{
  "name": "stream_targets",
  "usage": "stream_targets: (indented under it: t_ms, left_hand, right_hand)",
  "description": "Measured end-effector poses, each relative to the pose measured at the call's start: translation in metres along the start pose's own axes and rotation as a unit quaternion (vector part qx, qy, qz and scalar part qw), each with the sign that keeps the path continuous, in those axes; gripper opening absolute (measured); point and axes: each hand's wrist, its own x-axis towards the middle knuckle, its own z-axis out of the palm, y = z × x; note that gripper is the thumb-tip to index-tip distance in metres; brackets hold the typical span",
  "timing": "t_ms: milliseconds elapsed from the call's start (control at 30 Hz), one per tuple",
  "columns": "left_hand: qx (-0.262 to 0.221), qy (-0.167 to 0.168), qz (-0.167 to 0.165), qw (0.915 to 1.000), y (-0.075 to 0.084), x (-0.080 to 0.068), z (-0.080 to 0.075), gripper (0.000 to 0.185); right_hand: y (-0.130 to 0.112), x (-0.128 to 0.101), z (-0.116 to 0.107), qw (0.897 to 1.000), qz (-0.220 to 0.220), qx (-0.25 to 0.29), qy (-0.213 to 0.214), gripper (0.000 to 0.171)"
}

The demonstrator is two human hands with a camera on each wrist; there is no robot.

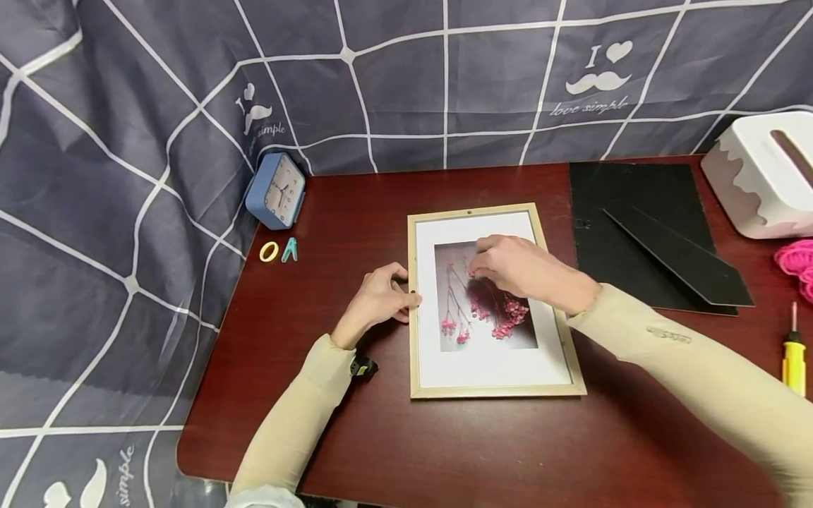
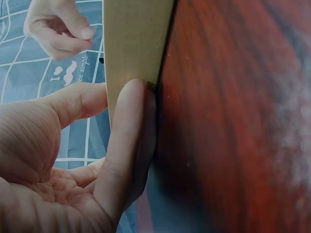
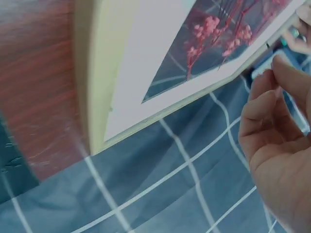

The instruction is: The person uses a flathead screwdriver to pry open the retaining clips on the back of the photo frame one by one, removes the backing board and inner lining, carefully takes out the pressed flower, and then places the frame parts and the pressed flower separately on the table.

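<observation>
A pale wooden picture frame point(image 1: 417, 353) lies on the dark red table, with a white mat around dried pink flowers point(image 1: 508, 317) on thin stems. My left hand point(image 1: 380, 296) holds the frame's left side, its thumb at the top edge; in the left wrist view, a finger lies along the side of the wood. Above the upper part of the picture is my right hand point(image 1: 508, 264), fingers curled and fingertips drawn together. In the right wrist view these fingertips point(image 3: 265, 92) are clear of the frame, and I see nothing between them. This hand hides some flowers.
Black boards point(image 1: 635, 233) lie right of the frame, one tilted. Beyond them are a white tissue box point(image 1: 749, 176), pink yarn point(image 1: 797, 264) and a yellow screwdriver point(image 1: 794, 360). A blue clock point(image 1: 277, 190), yellow ring point(image 1: 269, 251) and teal clip point(image 1: 289, 249) are at left.
</observation>
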Motion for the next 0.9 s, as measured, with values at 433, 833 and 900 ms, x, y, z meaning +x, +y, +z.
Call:
stream_targets:
  t_ms: [433,833,900]
  left_hand:
    - [-0.005,0.003,-0.006,1.0000,-0.002,0.004,-0.001,0.040]
    - [-0.003,0.005,-0.011,0.9999,0.000,0.003,0.000,0.041]
    - [-0.004,0.006,-0.012,0.9999,-0.001,0.004,0.000,0.041]
  right_hand:
    - [0.005,0.026,0.028,0.975,-0.161,-0.143,-0.058,0.022]
    - [0.017,0.027,0.031,0.926,-0.275,-0.257,-0.019,0.010]
    - [0.018,0.026,0.029,0.930,-0.272,-0.246,-0.021,0.010]
